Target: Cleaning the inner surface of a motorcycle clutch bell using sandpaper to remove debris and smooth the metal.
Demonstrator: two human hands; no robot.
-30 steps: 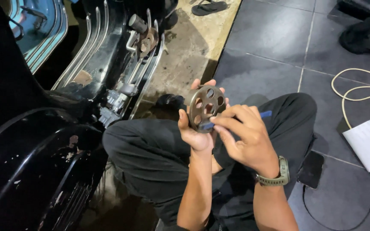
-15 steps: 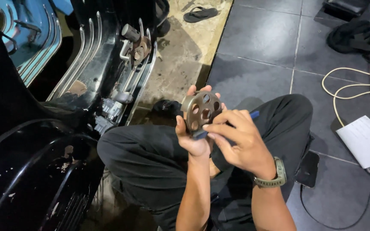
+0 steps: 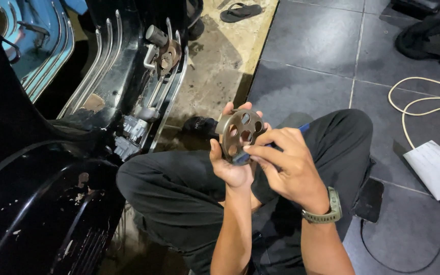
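1. A round grey metal disc pierced with a ring of circular holes [image 3: 241, 133] stands on edge in front of the person's bent knees, its holed face turned up toward the camera.
2. The left hand [image 3: 230, 165] is wrapped around the disc from below and behind, thumb on the near rim and fingertips [image 3: 228, 108] showing over the top edge; it is closed on the disc.
3. The right hand [image 3: 289, 165] is curled shut around a blue-handled slim tool [image 3: 301, 128], whose handle sticks out just past the knuckles; the working end meets the lower part of the disc, though the exact contact is hidden by the fingers.
4. On the right wrist sits an olive-green wristwatch [image 3: 327, 211].
5. The step in hand looks like picking or scraping at the disc's face. The next stroke would call for a firm left grip so the disc does not turn, and small, controlled pressure on the tool.
6. Left of the hands lies a black scooter body with chrome floor rails [image 3: 123, 66].
7. To the right, on the dark tiled floor [image 3: 322, 46], are a cream coiled cable [image 3: 423, 102] and a white sheet of paper [image 3: 436, 168]; beyond the hands, a black sandal [image 3: 240, 11].
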